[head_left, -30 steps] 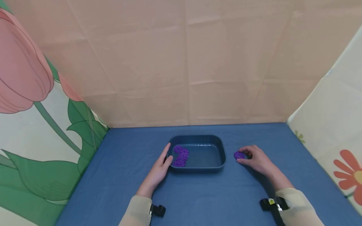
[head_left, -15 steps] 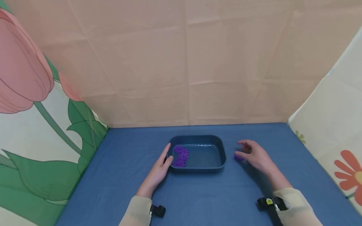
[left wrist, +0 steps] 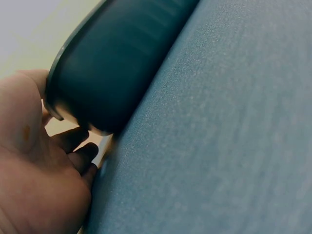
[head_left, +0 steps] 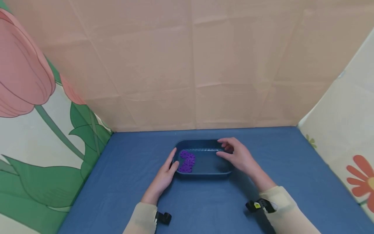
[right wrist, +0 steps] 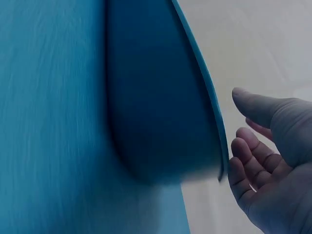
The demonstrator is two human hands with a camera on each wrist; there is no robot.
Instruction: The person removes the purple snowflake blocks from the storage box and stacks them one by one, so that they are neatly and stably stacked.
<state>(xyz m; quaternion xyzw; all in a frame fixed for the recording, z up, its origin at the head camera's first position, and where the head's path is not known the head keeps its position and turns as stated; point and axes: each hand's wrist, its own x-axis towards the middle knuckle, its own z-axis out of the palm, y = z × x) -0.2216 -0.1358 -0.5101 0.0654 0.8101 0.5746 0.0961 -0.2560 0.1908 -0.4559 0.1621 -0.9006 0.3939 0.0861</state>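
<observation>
In the head view, a dark blue rectangular tray (head_left: 204, 175) with rounded corners stands on the blue cloth. Small purple pieces (head_left: 187, 162) with notched, flower-like outlines lie in a curved patch along its left side. My left hand (head_left: 162, 177) holds the tray's left end; in the left wrist view the thumb is at the rim and curled fingers are by the lower wall. My right hand (head_left: 238, 156) hovers at the tray's right end, thumb and forefinger apart. Nothing shows between its loosely bent fingers in the right wrist view (right wrist: 265, 151).
Blue cloth (head_left: 201, 204) covers the table. A plain pinkish-beige sheet (head_left: 187, 65) rises behind it, with a tulip-printed panel (head_left: 52, 156) at left and a flower-printed one (head_left: 350, 130) at right. Black wrist cameras sit by both sleeves.
My right hand leaves the purple piece on the cloth and moves left to the tray's right end. That piece's spot is now behind my hand and wrist. My left hand stays put.
</observation>
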